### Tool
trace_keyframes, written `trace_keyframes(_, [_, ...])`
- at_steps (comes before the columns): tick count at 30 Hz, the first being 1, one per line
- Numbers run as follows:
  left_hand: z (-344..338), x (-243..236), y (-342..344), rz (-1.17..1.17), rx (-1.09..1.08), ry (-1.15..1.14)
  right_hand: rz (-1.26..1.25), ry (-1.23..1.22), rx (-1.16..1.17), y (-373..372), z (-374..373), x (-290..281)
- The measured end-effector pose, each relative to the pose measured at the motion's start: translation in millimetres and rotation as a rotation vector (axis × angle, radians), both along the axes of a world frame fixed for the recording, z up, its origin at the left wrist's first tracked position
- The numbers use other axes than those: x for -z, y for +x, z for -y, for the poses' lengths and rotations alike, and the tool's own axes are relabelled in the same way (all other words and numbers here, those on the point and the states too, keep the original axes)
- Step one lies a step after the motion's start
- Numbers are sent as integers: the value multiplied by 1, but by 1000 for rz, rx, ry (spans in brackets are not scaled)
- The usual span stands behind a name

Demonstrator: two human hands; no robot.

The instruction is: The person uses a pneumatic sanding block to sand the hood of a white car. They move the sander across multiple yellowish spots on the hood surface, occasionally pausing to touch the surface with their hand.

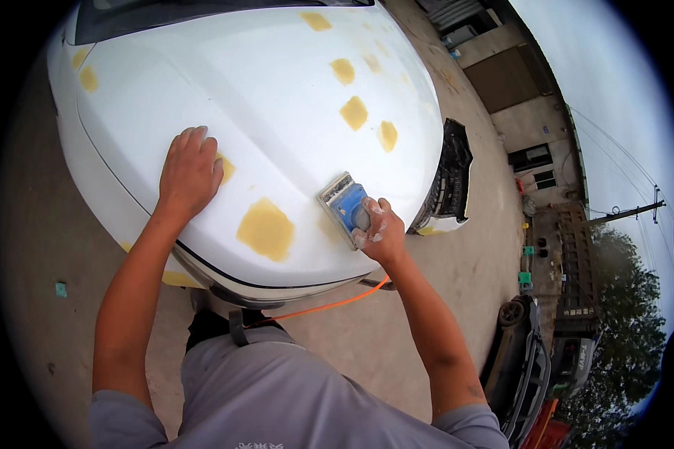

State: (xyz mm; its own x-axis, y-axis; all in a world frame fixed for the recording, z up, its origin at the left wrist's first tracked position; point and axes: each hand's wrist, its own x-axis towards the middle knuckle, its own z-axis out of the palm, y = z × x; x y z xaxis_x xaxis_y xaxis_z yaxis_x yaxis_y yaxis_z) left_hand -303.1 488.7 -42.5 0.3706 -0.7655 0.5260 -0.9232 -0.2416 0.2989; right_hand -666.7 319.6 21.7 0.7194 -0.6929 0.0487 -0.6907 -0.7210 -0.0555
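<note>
A white car hood (277, 97) fills the upper middle of the view, dotted with several yellow filler patches; the biggest patch (265, 229) lies near the front edge. My left hand (189, 172) rests flat on the hood, fingers together, partly covering a small yellow patch. My right hand (379, 228), dusted white, grips a blue sanding block (344, 205) pressed on the hood to the right of the big patch. An orange hose (329, 304) runs below the hood's edge toward my right wrist.
The car's black grille (451, 176) and front face right. Concrete ground (464, 277) surrounds the car. A dark parked car (528, 367) stands at the lower right, buildings (517, 82) and a utility pole (625, 213) beyond. A small green scrap (61, 289) lies on the ground at left.
</note>
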Motion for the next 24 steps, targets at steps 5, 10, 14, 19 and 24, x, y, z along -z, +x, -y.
trace_keyframes(5, [9,-3,6,12,-24,19,-8,69,-39,8,2,-6])
trace_keyframes(10, [15,-3,6,55,-13,7,60,85,48,9,9,-8])
trace_keyframes(14, [16,-2,5,44,-35,19,-3,113,-25,6,0,-11])
trace_keyframes(19, [14,-6,5,50,-24,13,-18,124,33,9,-1,-13])
trace_keyframes(24, [14,-7,5,36,-30,37,-57,318,-228,-11,-34,-11])
